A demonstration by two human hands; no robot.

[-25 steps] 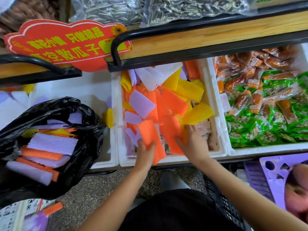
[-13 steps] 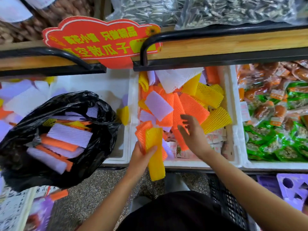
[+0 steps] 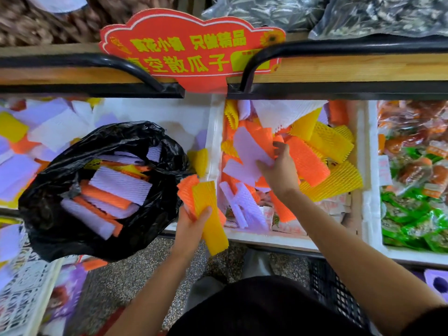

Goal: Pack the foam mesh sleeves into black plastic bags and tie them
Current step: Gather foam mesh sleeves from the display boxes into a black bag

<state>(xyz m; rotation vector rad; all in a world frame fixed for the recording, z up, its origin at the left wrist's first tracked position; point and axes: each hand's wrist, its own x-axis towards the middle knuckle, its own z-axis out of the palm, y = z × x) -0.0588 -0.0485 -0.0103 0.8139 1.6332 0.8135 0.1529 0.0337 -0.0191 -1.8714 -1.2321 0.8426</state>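
Fingers (image 3: 206, 211) of left hand (image 3: 190, 229) curled round flat yellow foam mesh sleeve (image 3: 213, 221) and orange sleeve (image 3: 185, 187), open black plastic bag (image 3: 48, 226) of sleeves just left of them, right hand (image 3: 278, 173) pinching lilac foam sleeve (image 3: 249, 151) in white foam box (image 3: 266, 238) beyond.

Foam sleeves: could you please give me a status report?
Left hand grips yellow and orange sleeves by black bag. Right hand pinches lavender sleeve in bin. Path clear.

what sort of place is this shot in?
Probably a grocery or snack shop: a red promotional sign on the shelf edge, clear bags of seeds above it, and packaged snacks at right.
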